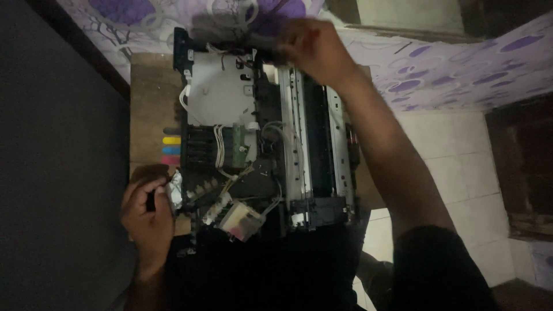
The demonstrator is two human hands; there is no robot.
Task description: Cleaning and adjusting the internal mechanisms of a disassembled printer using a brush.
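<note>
Left hand (147,210) clamped on opened printer's (259,144) near corner; right hand (314,49) grips blurred far edge; loose white wires (219,147) might snag.

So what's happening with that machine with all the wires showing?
A person has an opened-up printer lying on a small wooden table, its cover off so the wires and metal rails show. The left hand is at the near left corner, its grip closed around something small and dark there. The right hand reaches over to the far end and looks blurred. Yellow, blue and pink ink tabs sit along the printer's left side.
</note>
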